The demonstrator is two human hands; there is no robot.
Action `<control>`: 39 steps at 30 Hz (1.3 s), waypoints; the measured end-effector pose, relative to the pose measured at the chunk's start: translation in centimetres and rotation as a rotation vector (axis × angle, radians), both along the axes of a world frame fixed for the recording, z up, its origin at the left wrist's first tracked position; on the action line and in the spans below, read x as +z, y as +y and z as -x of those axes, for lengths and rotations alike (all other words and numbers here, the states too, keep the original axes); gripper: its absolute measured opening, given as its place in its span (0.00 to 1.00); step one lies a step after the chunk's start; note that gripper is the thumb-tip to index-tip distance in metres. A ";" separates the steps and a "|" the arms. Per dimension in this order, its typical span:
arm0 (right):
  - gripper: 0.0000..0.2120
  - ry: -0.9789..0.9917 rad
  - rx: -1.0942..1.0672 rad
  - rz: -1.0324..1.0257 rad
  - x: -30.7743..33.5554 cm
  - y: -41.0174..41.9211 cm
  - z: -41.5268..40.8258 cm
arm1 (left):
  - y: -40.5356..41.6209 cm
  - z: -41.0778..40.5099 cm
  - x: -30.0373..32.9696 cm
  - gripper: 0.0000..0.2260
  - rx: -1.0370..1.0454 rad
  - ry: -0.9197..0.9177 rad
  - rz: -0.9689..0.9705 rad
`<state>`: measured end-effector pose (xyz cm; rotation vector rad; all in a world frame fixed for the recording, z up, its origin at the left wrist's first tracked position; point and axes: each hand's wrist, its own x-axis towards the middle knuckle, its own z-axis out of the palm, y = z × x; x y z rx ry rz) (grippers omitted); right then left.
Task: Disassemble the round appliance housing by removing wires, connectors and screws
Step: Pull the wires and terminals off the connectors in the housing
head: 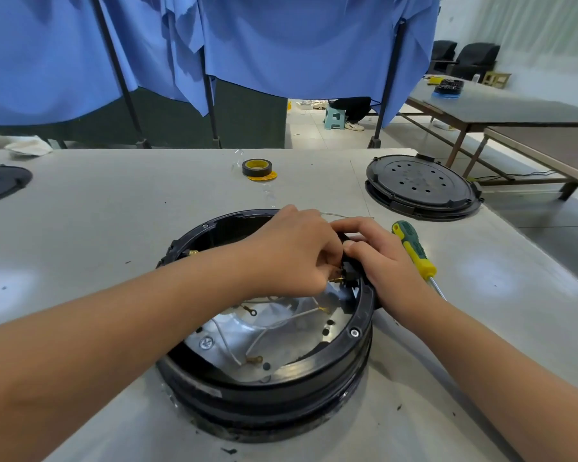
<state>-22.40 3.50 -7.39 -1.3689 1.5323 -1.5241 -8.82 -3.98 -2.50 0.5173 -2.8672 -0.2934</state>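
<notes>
With its cover already off (a black lid [421, 186] lay beyond it), the housing [267, 361] sat mid-desk [114, 211], loose wires [281, 325] inside, while the left hand [291, 251] pinched a connector [342, 278] at its right rim and the right hand [386, 261] gripped that rim, screws [354, 332] remaining.

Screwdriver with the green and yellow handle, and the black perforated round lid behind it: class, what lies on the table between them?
In the head view, only bare grey table separates the screwdriver from the lid.
</notes>
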 end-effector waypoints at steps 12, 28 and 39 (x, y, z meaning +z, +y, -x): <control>0.17 0.005 -0.006 0.003 0.0 0.0 0.1 | 0.2 -0.1 -0.5 0.08 0.010 0.056 -0.009; 0.17 -0.004 -0.010 -0.001 0.2 0.1 -0.1 | 0.1 -0.2 -0.5 0.08 -0.018 0.049 0.042; 0.17 0.008 -0.014 -0.002 0.1 0.1 -0.1 | 0.3 -0.3 -0.9 0.07 0.014 0.081 0.029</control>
